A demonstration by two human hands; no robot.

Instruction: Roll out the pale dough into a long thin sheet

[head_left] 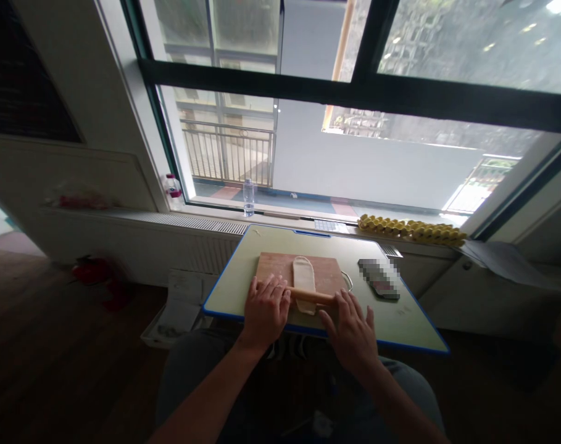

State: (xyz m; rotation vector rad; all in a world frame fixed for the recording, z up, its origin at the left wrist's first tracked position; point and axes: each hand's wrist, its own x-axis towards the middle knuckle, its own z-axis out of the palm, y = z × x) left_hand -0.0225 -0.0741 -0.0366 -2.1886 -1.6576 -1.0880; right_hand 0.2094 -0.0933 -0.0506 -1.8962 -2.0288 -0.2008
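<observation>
The left grip (267,305) and right grip (352,324) are resting, fingers extended and uncurled, on the rolling pin's (324,298) ends. Between them, the dough strip (303,271) is lying beneath it, looking already long and flattened; remaining rolling is not showing.

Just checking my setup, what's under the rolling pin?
A pale, dough-like strip crosses beneath the rolling pin, on the wooden board. The stretch directly under the pin is covered.

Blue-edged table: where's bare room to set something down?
Bare: between cutting board and the table's left edge; between phone and near right corner. Crowded: the board, with left hand and right hand on a rolling pin over dough.
</observation>
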